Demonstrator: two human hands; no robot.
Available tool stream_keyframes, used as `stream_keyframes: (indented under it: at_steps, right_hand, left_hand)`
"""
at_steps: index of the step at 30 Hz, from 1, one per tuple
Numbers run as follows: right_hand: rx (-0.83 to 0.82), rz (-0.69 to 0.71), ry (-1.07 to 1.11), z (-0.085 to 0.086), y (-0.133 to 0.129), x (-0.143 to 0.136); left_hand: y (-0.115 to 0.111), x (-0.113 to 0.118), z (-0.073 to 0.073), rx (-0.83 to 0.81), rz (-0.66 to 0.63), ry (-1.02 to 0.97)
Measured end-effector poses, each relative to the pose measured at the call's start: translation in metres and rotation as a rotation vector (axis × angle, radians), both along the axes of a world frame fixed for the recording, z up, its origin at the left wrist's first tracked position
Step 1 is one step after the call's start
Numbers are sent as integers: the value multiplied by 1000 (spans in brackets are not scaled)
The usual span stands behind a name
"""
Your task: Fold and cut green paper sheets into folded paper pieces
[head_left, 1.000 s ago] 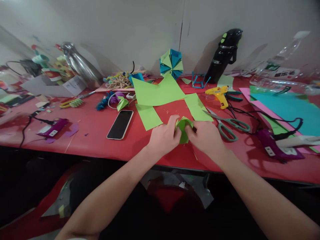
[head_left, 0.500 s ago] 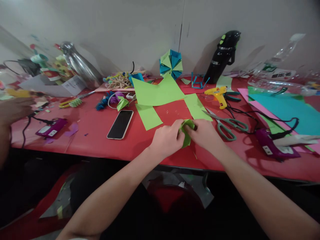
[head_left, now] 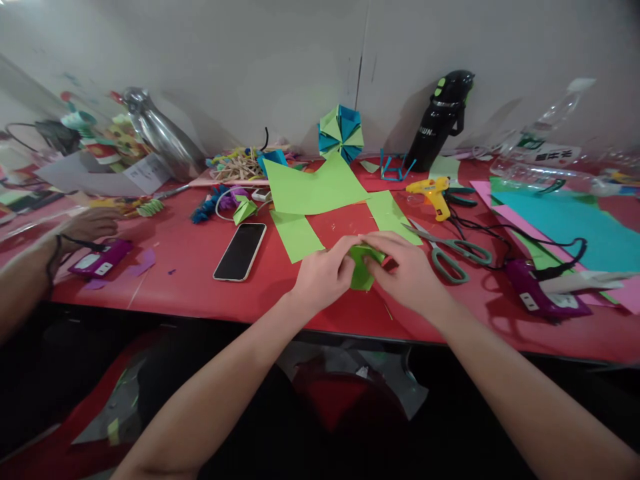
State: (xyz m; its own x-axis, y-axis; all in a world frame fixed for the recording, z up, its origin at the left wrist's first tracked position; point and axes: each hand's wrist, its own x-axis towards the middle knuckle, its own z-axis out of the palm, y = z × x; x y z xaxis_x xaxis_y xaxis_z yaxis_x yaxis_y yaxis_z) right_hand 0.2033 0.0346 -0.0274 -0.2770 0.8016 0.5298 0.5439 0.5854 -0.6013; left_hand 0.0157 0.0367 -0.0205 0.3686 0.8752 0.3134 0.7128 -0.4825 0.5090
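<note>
A small folded piece of green paper (head_left: 362, 272) is held between my two hands just over the near part of the red table. My left hand (head_left: 326, 272) grips its left side, fingertips meeting those of the other hand along the top. On the opposite side my right hand (head_left: 406, 268) pinches the paper, its thumb lying across the face. Larger light green sheets (head_left: 315, 190) lie just beyond, one with a notched edge. Grey-handled scissors (head_left: 457, 257) rest to the right of my right hand, and a phone (head_left: 241, 252) lies left of my left hand.
A yellow glue gun (head_left: 434, 195), a black bottle (head_left: 440, 123) and a blue-green paper ball (head_left: 341, 132) stand farther back. Purple power strips (head_left: 543, 293) with cables sit at both sides. Coloured sheets (head_left: 575, 220) are stacked at right. Another person's hand (head_left: 90, 223) is at far left.
My hands have turned the folded green paper so a flat face shows, and my right thumb now lies on it. The other person's hand at left has moved right, toward the power strip.
</note>
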Motion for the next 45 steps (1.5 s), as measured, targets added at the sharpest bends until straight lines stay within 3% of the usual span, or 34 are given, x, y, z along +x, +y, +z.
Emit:
stream_keyframes:
  at_steps: [9, 12, 18, 26, 32, 36, 40, 45]
  right_hand:
    - [43, 30, -84, -4, -5, 2]
    - [43, 60, -83, -4, -7, 2]
    - [-28, -40, 84, -5, -3, 5]
    - [-189, 11, 313, -10, 3, 5]
    - [-256, -249, 381, -14, 4, 6]
    - [-352, -339, 523, -18, 6, 2]
    - [-423, -363, 599, -18, 7, -1]
    - [-456, -339, 623, -16, 7, 1]
  left_hand:
    - [1, 3, -8, -97, 50, 52]
    - [0, 4, -9, -204, -28, -44]
    - [0, -3, -15, -372, -221, -344]
    - [9, -10, -14, -107, -131, -162]
    - [8, -9, -8, 79, -48, -95]
    - [9, -11, -5, 189, -64, -91]
    - [12, -11, -6, 184, -110, -158]
    - [12, -10, -12, 31, -126, -232]
